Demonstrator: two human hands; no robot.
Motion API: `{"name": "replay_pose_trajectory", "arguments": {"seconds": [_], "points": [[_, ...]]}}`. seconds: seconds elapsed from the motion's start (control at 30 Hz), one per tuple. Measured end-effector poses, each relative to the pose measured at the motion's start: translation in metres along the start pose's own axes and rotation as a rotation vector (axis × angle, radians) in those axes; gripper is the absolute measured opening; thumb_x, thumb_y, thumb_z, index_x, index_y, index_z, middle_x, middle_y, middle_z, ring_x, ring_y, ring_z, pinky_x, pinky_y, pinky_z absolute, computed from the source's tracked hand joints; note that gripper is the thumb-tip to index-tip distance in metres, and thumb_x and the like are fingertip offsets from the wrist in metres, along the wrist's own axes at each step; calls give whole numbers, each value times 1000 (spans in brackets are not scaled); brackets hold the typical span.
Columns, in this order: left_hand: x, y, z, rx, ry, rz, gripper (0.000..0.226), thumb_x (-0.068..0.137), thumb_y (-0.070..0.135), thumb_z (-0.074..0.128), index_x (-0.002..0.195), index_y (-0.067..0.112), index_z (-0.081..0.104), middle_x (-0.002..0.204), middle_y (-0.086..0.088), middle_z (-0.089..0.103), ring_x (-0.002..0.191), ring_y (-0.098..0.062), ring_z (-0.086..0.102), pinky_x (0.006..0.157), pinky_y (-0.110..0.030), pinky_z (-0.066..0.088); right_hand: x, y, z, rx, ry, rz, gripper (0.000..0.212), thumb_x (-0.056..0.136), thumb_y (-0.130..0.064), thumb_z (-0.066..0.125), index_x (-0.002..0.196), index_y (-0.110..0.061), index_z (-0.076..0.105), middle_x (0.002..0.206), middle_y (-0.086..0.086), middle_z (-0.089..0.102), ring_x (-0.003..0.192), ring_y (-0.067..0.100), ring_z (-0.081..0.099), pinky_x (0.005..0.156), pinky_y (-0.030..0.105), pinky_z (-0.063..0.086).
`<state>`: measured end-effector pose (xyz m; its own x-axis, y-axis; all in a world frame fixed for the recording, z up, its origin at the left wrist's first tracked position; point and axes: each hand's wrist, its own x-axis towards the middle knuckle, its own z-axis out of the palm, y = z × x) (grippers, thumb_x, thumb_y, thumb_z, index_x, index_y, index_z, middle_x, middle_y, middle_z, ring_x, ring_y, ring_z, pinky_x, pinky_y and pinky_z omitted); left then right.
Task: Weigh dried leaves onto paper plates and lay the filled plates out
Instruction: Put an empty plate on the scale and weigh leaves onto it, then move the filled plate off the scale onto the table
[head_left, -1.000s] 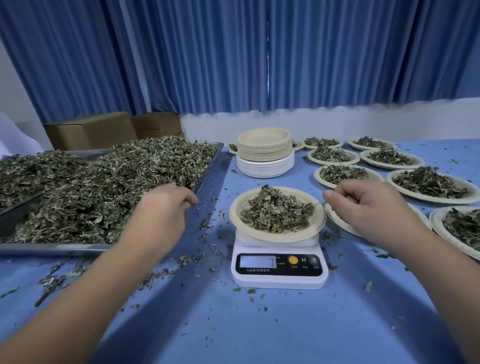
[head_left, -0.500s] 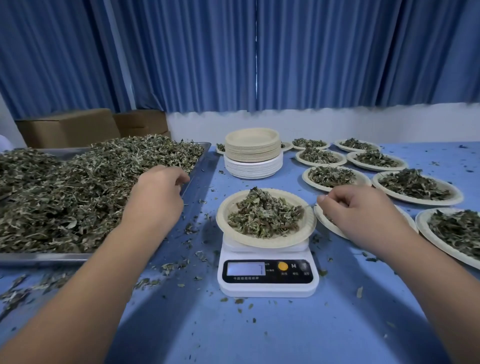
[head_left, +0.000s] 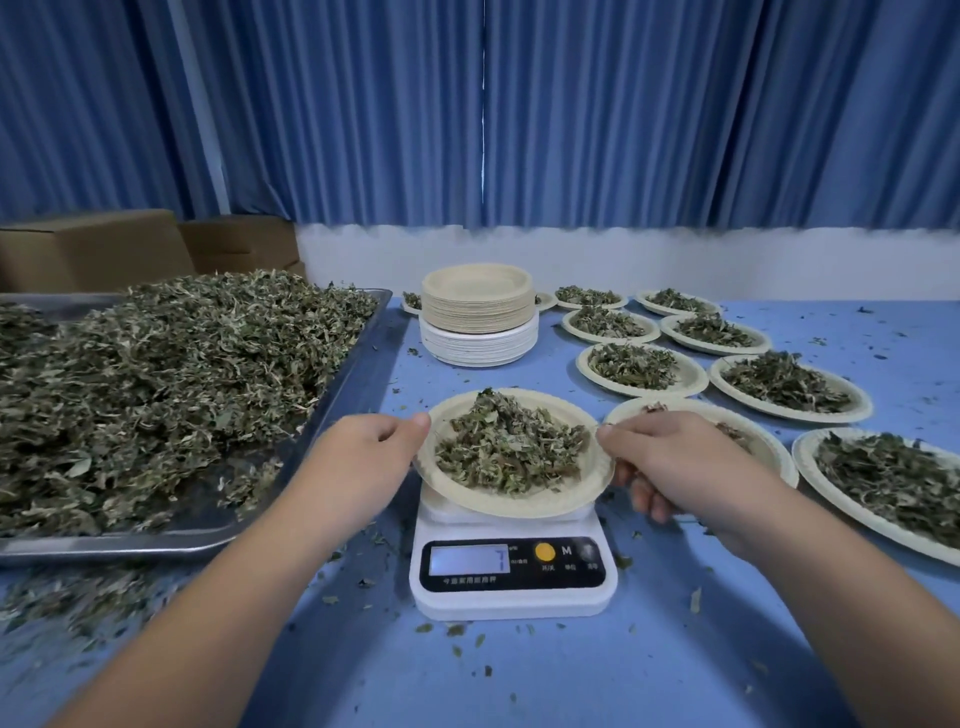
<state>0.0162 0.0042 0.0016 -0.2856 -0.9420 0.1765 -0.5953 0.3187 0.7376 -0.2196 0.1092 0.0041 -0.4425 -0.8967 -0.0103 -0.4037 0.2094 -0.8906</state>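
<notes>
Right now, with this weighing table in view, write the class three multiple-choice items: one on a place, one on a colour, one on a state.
1. The tray of loose leaves lies where from the scale? A left B right C behind
2. The scale's round button is A red B yellow C green
3. The plate at the scale is A held by both hands B held by one C untouched
Key: A, tray sits left; B, yellow beside the M; A, left hand and right hand each grip its rim.
</notes>
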Motion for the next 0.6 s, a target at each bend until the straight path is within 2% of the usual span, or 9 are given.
{"name": "replay_pose_trajectory", "arguments": {"seconds": [0.1,0.13,0.2,0.3,0.37,0.43,0.5,0.53,0.6], "points": [[-2,4,1,-106,40,29,54,98,45,44,79,-2,64,53,5,48,48,-10,42,56,-29,29,-3,-2,1,200,7,18,13,94,-25,60,97,-15,67,48,6,54,45,18,50,42,24,40],[-4,7,0,-136,50,41,52,98,44,45,72,4,65,47,12,50,42,-3,44,54,-28,30,-4,-3,0,278,36,25,12,94,-21,60,98,-12,67,48,6,53,44,16,50,42,25,40],[-12,14,-1,-188,71,74,48,98,43,45,63,16,65,47,23,55,47,4,50,55,-27,34,-10,-4,-5,388,87,28,11,93,-15,59,94,-9,68,50,8,50,42,15,47,42,26,38],[-26,24,5,-228,84,170,47,97,43,47,65,15,67,65,10,67,65,-2,56,62,-21,41,-26,1,-18,439,137,22,12,93,-12,59,97,-5,68,61,14,49,45,18,42,45,30,34],[-36,32,13,-220,75,234,48,97,43,46,69,10,67,74,-2,68,73,-5,56,62,-14,38,-40,7,-29,424,155,18,13,93,-11,58,100,-6,69,64,16,49,45,18,42,44,30,33],[-46,43,21,-243,44,258,48,96,44,45,70,11,67,76,0,68,74,1,55,61,-13,36,-59,12,-42,414,164,24,14,94,-9,56,100,-6,69,65,15,50,45,16,42,44,28,35],[-57,54,32,-290,4,259,46,96,44,46,67,16,67,76,12,68,70,7,55,61,-15,38,-79,20,-58,406,186,37,15,95,-8,56,99,-2,68,62,11,48,44,13,41,44,25,35],[-63,60,39,-306,-23,266,45,96,44,47,68,16,67,77,13,68,69,5,56,62,-19,40,-89,24,-68,400,206,46,15,95,-8,56,98,-2,68,61,10,47,44,12,41,44,24,35],[-74,73,58,-324,-108,298,43,97,41,47,71,12,65,77,0,68,68,-8,56,67,-27,43,-107,34,-91,398,249,65,15,95,-7,55,97,-3,70,64,9,46,44,11,39,43,23,35]]}}
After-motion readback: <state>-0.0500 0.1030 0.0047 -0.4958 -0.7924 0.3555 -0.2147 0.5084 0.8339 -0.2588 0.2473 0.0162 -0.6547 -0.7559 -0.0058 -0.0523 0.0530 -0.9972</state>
